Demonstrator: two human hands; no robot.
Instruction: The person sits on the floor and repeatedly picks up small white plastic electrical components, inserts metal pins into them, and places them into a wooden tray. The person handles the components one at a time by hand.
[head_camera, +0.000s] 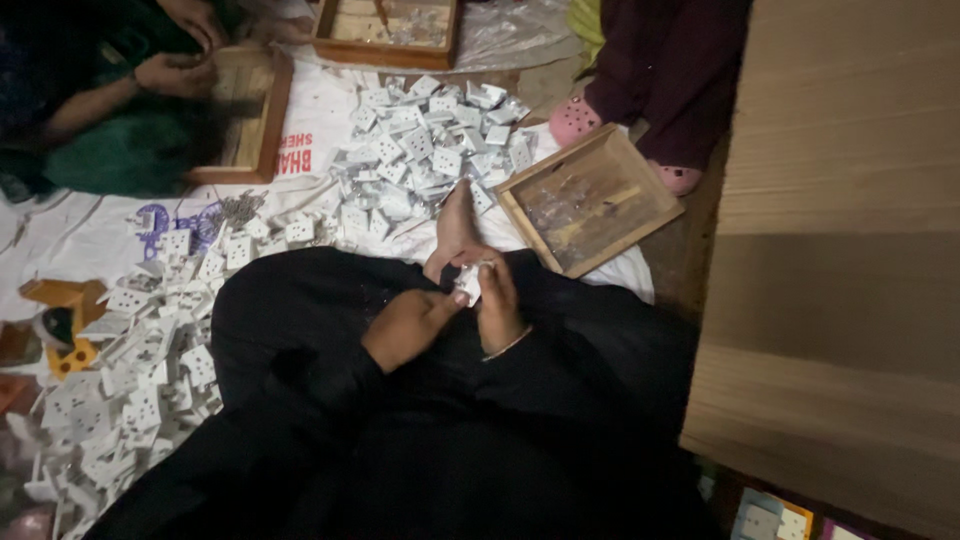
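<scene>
sitting on the floor over a white sheet (90, 235), the person works above the lap, likely so both hands can steady one small piece. right hand (497, 305) has fingers curled closed around a white socket plate (470, 280), held upright near the bare foot (455, 225). left hand (408, 325) is loosely curled, fingertips touching the plate's lower edge; whether it pinches anything cannot be told. heaps of white plates (420, 150) lie ahead and at left, within reach. a wooden tray (590, 200) sits just right. another person's hands (175, 75) work at a second tray, upper left
</scene>
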